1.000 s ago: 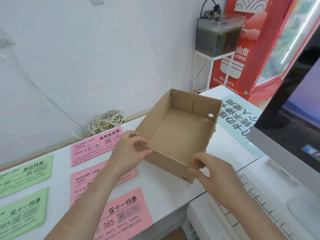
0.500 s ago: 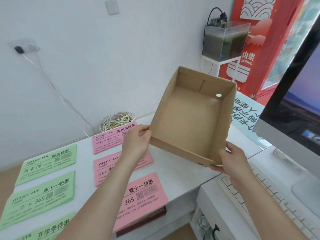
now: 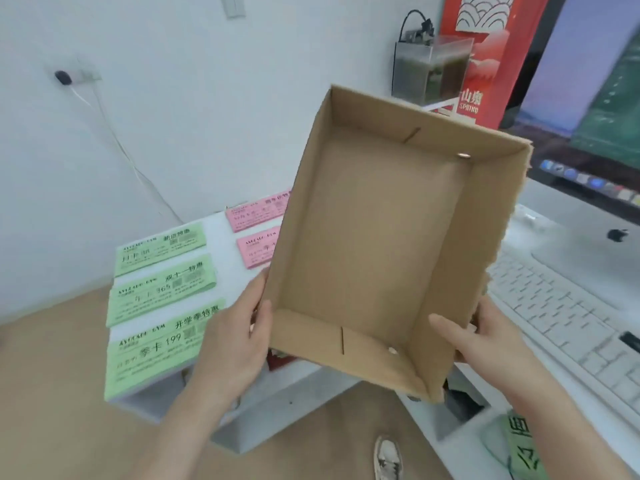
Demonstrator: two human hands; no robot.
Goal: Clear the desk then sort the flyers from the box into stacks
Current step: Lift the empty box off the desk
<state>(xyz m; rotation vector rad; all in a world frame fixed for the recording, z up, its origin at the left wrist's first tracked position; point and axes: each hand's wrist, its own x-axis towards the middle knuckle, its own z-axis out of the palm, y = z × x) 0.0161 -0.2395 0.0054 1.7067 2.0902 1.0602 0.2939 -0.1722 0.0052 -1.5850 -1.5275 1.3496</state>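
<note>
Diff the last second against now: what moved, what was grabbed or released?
The cardboard box, sitting on the desk a second ago, is now lifted and tilted toward the person, empty. The left hand and right hand kept gripping its near corners; nothing was released. The green flyers and pink flyers stayed on the desk.

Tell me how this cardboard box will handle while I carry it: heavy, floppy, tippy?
Probably light: the box is empty and held up tilted by the left hand and right hand at its near corners only. Likely fairly stiff, since its walls look straight. Its ragged right edge suggests it may crumple if squeezed.
</note>
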